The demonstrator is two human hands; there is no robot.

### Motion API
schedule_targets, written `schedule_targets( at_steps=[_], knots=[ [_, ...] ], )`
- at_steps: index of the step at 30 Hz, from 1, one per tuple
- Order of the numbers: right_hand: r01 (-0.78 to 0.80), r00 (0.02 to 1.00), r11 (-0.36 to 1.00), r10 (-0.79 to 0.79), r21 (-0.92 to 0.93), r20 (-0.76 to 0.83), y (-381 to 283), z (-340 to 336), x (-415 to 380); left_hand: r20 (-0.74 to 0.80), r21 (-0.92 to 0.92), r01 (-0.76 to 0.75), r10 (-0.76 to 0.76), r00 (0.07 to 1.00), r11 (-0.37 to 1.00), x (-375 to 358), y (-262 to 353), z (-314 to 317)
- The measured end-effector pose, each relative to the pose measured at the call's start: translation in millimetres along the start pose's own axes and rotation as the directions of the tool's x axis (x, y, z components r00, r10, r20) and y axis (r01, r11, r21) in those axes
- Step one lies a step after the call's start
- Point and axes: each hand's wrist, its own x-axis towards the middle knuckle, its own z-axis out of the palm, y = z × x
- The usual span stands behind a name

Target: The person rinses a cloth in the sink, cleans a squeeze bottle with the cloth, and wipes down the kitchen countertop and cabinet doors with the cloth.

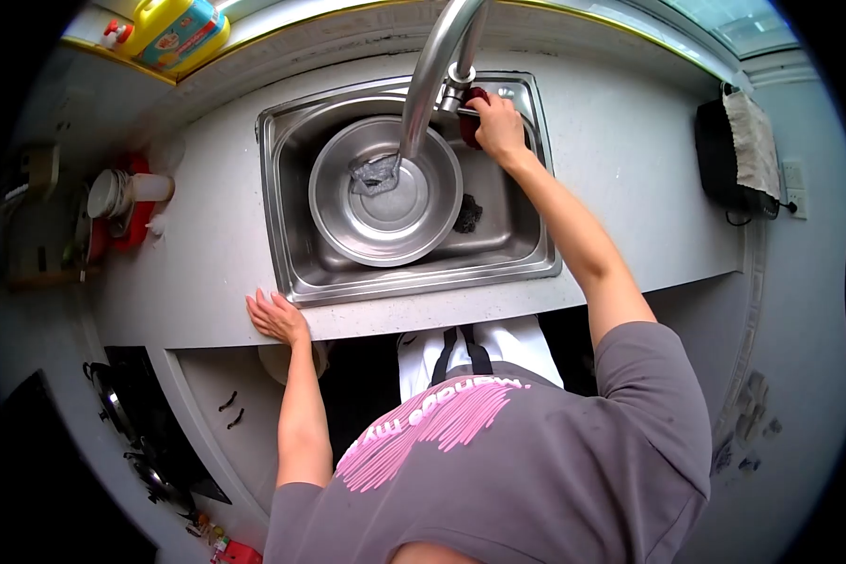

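Note:
My left hand [277,318] lies flat on the white countertop near the sink's front left corner, fingers spread. Over at the back right of the sink, my right hand [500,130] has its fingers closed on the small lever handle [467,112] of the faucet. The curved metal faucet [425,80] hangs over a round stainless steel basin [324,209], and water runs from its spout. Water ripples [374,176] show in the basin, which stands in the steel sink [517,211]. A dark red thing [473,134] sits beside the faucet, partly hidden by my right hand.
A dark drain or scrubber [468,214] lies on the sink floor. A yellow jug [171,36] stands on the back ledge. Containers and a red item [139,211] are at the left. On the right, a black appliance [719,150] has a cloth [752,141] over it.

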Motion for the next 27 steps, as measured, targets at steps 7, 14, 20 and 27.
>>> schedule_targets(
  at_steps=[7,14,20,27],
  knots=[
    [-0.458,0.889,0.783,0.414,0.421,0.196,-30.7,11.2,-26.6,-0.001,-0.008,0.014,-0.014,1.0,1.0,0.3,0.9,0.9],
    [-0.54,0.798,0.7,0.249,0.467,0.548,-126.0,43.2,-81.5,0.008,-0.033,0.01,-0.01,1.0,0.999,0.1,2.6,-2.3],
    [-0.568,0.783,0.701,0.299,0.432,0.545,-140.9,94.0,-88.1,0.032,-0.091,0.049,-0.046,0.998,0.995,-0.6,4.5,-3.2],
    [-0.404,0.876,0.762,0.162,0.506,0.455,-140.8,38.0,-99.7,0.371,-0.839,0.239,0.192,0.909,0.489,-15.2,151.7,-15.1]
  ],
)
